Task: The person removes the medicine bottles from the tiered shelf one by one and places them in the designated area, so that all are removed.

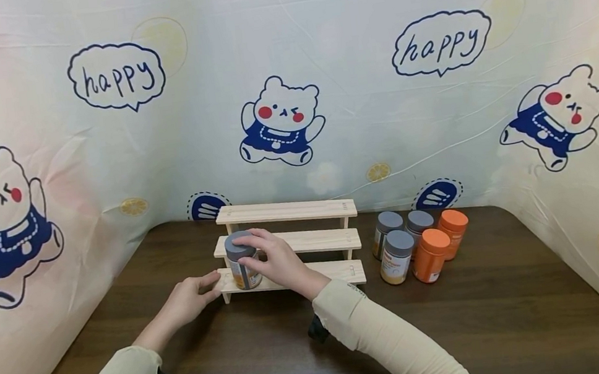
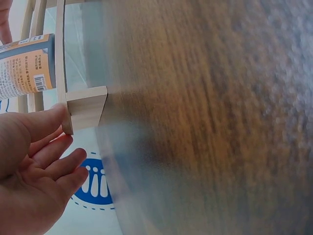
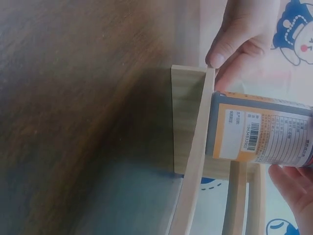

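Observation:
A jar (image 1: 241,275) with a grey lid and a white-and-orange label stands upright near the left end of the lowest board of a three-tier wooden display rack (image 1: 315,268). My right hand (image 1: 281,264) holds this jar around its lid and upper side. In the right wrist view the jar's base (image 3: 212,125) meets the board. With thumb and fingers, my left hand (image 2: 44,166) pinches the left end of that lowest board, just beside the jar. A barcode label (image 2: 40,83) shows on the jar's side in the left wrist view.
Right of the rack, three grey-lidded jars (image 1: 397,262) and two orange jars (image 1: 433,256) stand close together on the dark wooden table (image 1: 275,352). A printed cloth (image 1: 363,110) with bear figures hangs behind and along both sides. The rack's two upper boards (image 1: 285,211) hold nothing.

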A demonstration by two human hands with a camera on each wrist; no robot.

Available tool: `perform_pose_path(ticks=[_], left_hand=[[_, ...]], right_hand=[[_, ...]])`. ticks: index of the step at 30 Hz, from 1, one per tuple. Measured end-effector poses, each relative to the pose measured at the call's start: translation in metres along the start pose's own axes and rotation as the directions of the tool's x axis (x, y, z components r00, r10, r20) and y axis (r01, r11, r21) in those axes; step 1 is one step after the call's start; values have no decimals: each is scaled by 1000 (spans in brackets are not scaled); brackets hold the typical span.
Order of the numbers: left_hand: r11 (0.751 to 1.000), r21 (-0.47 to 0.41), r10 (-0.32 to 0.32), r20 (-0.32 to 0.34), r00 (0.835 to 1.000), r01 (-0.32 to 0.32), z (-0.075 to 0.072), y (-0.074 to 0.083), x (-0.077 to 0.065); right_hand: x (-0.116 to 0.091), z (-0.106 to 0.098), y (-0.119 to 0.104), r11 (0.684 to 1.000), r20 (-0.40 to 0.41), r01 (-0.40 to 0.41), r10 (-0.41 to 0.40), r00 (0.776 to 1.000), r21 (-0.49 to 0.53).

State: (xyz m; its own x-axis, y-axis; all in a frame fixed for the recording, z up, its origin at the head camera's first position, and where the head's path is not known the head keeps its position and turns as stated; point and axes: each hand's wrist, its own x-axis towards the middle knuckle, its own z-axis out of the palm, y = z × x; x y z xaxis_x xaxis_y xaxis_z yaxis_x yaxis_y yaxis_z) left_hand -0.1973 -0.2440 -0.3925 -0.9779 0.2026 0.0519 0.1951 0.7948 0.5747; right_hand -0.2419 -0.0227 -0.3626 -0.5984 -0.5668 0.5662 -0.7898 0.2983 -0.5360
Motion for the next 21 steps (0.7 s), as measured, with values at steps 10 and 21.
perform_pose_path(ticks=[10,21], left_hand=[[1000,-4,-8,5,1000,8,0,1,-1],[1000,2,3,-8,1000,-3,0,1,0]], right_hand=[[-1,-1,-1,1000,-17,11,-11,1000,19],[-7,-12,-2,998,-6,3,-3,1000,69]])
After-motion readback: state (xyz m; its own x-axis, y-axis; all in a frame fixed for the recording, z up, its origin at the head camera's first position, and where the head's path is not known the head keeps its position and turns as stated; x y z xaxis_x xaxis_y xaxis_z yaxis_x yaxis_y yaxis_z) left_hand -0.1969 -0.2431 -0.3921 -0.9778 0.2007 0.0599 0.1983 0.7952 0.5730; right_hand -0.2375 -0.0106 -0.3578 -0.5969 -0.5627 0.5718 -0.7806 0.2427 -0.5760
